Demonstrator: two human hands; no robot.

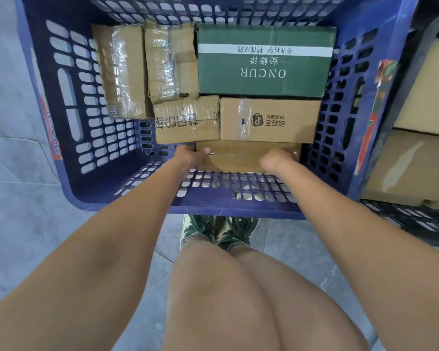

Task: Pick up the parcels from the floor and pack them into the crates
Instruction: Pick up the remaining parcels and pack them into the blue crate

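Observation:
A blue slotted plastic crate (69, 127) stands on the floor in front of me. Both my hands reach down inside it. My left hand (192, 155) and my right hand (276, 160) grip the two ends of a flat brown cardboard parcel (238, 158) low against the crate's near wall. Behind it lie a brown box with a shopping-bag logo (269, 120), a taped brown box with black print (186, 120), a large green box marked ONCUR (264, 59) and two taped brown parcels (123, 69) (167, 62) at the back left.
A second, darker crate (403, 219) holding brown cardboard boxes (411, 168) stands right beside the blue one. The floor is grey tile (13, 160). My knees and patterned shoes (218, 231) are just below the crate's near edge.

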